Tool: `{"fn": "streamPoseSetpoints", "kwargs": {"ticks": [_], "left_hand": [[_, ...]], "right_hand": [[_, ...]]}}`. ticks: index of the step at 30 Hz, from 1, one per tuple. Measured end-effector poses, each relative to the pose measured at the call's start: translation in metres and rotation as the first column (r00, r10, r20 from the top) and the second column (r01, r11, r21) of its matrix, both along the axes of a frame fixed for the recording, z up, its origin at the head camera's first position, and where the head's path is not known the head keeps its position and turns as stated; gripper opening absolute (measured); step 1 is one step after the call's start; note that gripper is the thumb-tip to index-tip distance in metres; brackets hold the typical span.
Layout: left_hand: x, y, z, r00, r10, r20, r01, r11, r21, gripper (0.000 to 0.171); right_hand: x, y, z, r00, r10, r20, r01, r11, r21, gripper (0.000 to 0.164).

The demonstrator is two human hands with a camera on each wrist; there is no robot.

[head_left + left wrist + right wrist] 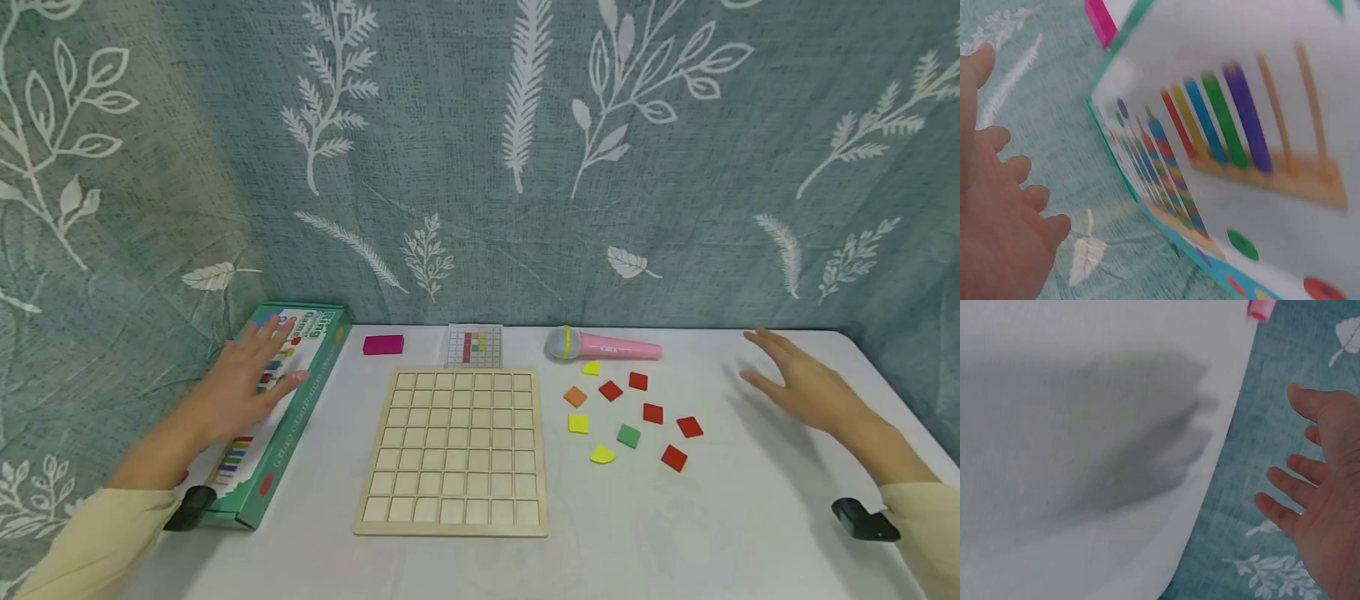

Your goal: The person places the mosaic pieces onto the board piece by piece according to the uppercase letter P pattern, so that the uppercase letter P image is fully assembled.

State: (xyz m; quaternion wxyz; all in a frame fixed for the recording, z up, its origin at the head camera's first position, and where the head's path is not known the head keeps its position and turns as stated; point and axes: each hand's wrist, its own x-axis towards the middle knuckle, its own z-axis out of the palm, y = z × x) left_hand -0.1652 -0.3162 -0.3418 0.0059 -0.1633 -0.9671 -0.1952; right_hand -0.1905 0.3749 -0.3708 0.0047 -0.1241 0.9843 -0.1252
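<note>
In the head view my left hand (pixel 243 385) hovers over a green game box (pixel 288 446) with colored rods pictured on its lid. Its fingers are spread and hold nothing. The left wrist view shows those fingers apart from the box's printed face (pixel 1272 231). My right hand (pixel 813 390) hangs above the right side of the white table, fingers extended, casting a shadow. Between the hands lies a square wooden grid board (pixel 453 454) with bare cells. To its right are scattered several red tiles (pixel 674 457), a green tile (pixel 628 435), an orange tile (pixel 575 396) and yellow pieces (pixel 578 423).
A small card with a colored grid pattern (pixel 473 345) lies behind the board. Left of it is a magenta block (pixel 383 344). A pink toy microphone (pixel 607 343) lies near the back edge. Behind the table (pixel 600 542) hangs a leaf-patterned teal curtain (pixel 465 150).
</note>
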Motion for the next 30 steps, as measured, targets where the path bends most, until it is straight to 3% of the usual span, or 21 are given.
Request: {"fn": "streamPoseSetpoints", "kwargs": {"ticks": [5,9,21,30], "left_hand": [[0.004,0.01,0.001,0.997,-0.052,-0.064,0.055,0.998,0.043,0.08],[0.007,0.021,0.001,0.989,-0.086,-0.118,0.088,0.996,0.012,0.079],[0.027,0.054,-0.004,0.998,-0.055,0.002,0.055,0.998,0.022,0.081],[0.039,0.071,-0.022,0.996,-0.084,0.034,0.083,0.996,0.005,0.08]], "right_hand": [[0.005,-0.017,0.001,0.998,0.023,-0.057,-0.022,1.0,0.02,0.066],[0.01,-0.03,0.002,0.997,0.036,-0.071,-0.034,0.999,0.033,0.065],[0.034,-0.075,0.0,0.975,0.155,-0.162,-0.164,0.986,-0.044,0.063],[0.049,-0.11,-0.003,0.96,0.231,-0.156,-0.249,0.963,-0.107,0.054]]}}
